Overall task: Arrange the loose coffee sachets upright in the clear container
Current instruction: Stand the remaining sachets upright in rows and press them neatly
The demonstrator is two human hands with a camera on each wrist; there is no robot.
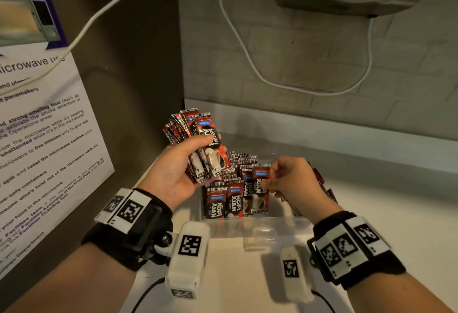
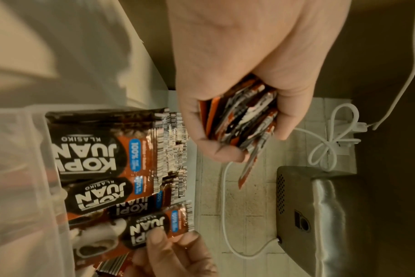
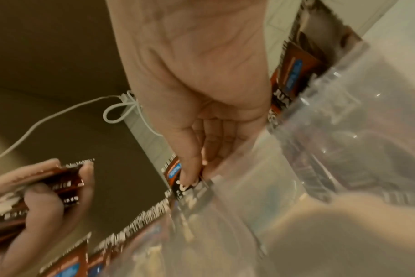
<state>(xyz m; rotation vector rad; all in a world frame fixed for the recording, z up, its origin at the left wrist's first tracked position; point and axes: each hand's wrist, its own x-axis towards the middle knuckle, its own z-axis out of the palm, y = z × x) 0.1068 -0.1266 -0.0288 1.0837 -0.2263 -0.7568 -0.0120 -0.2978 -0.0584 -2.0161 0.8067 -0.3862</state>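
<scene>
Gripping a fanned bundle of sachets (image 1: 198, 144) in the left hand (image 1: 178, 171), raised at about 10 o'clock from the clear container (image 1: 257, 223), probably as a ready supply for feeding across one by one. Pinching a single sachet (image 1: 260, 189) by its upper edge with the right hand (image 1: 292, 181), standing it at the 3 o'clock end of the upright row of sachets (image 1: 228, 203), likely to keep labels facing forward and the row tight. Resting on the pale surface (image 1: 371, 213), container only partly filled, with space free toward 3 o'clock.

Showing the bundle edge-on in the left wrist view, thick between thumb and fingers (image 2: 228, 150). Revealing, in the right wrist view, more sachets behind the palm and the container's clear wall close by; blurring much of it.
</scene>
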